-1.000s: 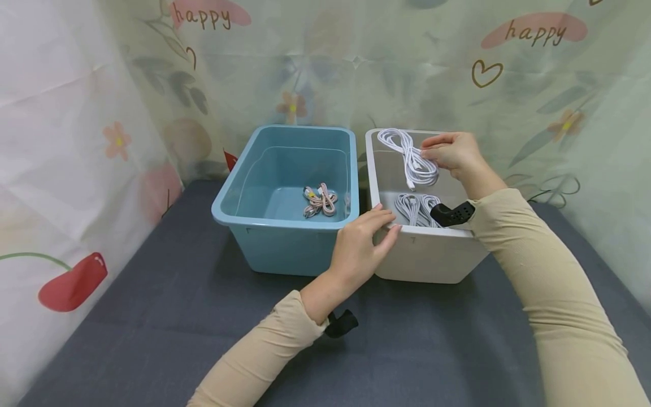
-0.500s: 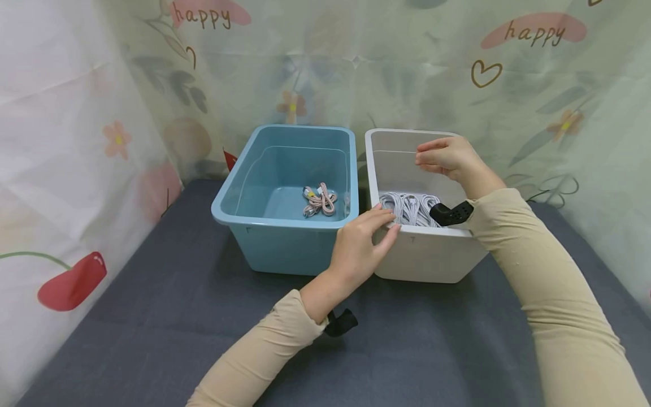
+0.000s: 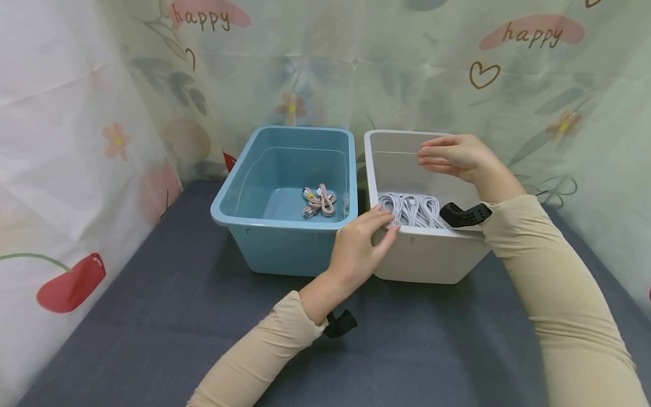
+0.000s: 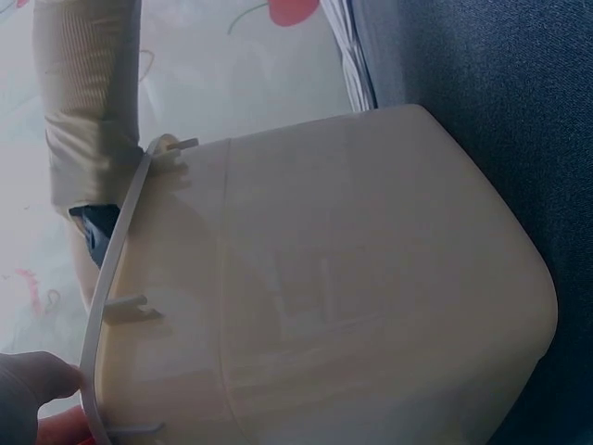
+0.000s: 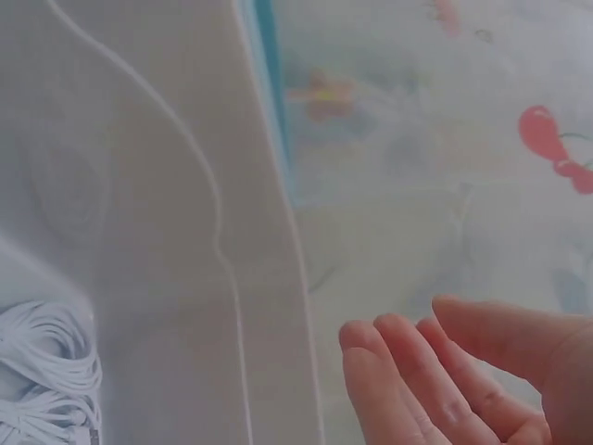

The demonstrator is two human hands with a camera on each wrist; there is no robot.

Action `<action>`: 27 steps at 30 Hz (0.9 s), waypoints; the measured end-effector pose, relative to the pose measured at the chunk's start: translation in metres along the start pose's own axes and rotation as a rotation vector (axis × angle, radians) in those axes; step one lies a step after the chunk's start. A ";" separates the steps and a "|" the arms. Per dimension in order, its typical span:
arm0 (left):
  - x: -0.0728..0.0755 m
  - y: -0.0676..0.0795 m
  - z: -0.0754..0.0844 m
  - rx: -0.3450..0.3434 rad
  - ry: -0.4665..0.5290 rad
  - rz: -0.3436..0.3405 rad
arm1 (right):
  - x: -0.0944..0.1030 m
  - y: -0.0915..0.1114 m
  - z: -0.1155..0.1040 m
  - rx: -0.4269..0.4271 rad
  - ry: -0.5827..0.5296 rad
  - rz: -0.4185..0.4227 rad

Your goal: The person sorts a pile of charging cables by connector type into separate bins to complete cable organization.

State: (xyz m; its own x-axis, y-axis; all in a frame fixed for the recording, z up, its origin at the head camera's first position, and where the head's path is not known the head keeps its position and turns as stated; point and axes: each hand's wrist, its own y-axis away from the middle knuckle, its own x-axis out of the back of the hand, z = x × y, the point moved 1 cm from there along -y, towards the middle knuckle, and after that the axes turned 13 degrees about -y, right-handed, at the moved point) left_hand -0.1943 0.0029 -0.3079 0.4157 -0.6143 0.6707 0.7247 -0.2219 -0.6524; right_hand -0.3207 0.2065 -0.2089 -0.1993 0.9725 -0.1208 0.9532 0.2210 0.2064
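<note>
My left hand (image 3: 358, 246) holds the near left corner of the white bin (image 3: 432, 257), its thumb and fingers at the rim. In the left wrist view, fingertips (image 4: 57, 375) touch that rim. Over the bin's right side hovers my right hand (image 3: 460, 158), with nothing in it; its fingers are loosely extended in the right wrist view. Bundled white cables (image 3: 414, 210) lie together on the bin's floor near its front wall. To the left stands a blue bin (image 3: 285, 243), with a pinkish tied cable (image 3: 320, 200) inside on its right.
Both bins stand side by side on a dark grey cloth-covered table (image 3: 168, 316). Behind them hangs a printed curtain (image 3: 325, 68), and another stretch closes off the left. Thin cords (image 3: 556, 189) show behind the right arm.
My right hand has let go of a coiled white cable, which dropped into the white bin beside the others. That hand then moved slightly right. My left hand stayed on the rim.
</note>
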 end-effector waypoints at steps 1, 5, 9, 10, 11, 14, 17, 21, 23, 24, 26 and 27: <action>0.000 0.000 0.000 0.000 -0.002 0.002 | 0.001 0.002 0.000 0.002 -0.013 -0.013; 0.000 0.000 0.000 0.001 -0.002 0.006 | 0.004 0.014 0.000 0.023 -0.006 -0.047; 0.000 0.001 0.000 0.008 0.002 -0.001 | 0.008 0.026 0.003 0.052 0.064 -0.050; 0.000 0.000 0.000 0.010 0.001 -0.002 | 0.009 0.029 0.004 0.058 0.079 -0.049; 0.000 0.000 0.000 0.012 -0.001 -0.003 | 0.010 0.032 0.005 0.067 0.100 -0.051; 0.000 0.001 0.000 0.013 -0.001 -0.004 | 0.014 0.040 0.009 0.090 0.132 -0.054; 0.000 0.001 0.000 0.010 -0.003 -0.001 | 0.019 0.047 0.010 0.117 0.162 -0.052; 0.000 0.001 0.000 0.012 -0.001 0.000 | 0.025 0.057 0.012 0.150 0.211 -0.046; 0.000 0.001 0.000 0.014 -0.003 -0.001 | 0.028 0.061 0.013 0.159 0.212 -0.049; 0.000 0.001 0.000 0.015 -0.003 -0.001 | 0.029 0.064 0.013 0.162 0.207 -0.048; 0.000 0.001 0.000 0.016 -0.003 -0.003 | 0.032 0.069 0.015 0.164 0.195 -0.047; 0.000 0.001 0.001 0.015 -0.003 -0.003 | 0.034 0.072 0.016 0.164 0.183 -0.047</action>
State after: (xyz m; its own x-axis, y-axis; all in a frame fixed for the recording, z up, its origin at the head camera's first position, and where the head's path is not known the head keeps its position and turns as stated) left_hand -0.1933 0.0031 -0.3082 0.4153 -0.6112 0.6737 0.7343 -0.2120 -0.6449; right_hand -0.2555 0.2541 -0.2139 -0.2676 0.9620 0.0544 0.9632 0.2656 0.0423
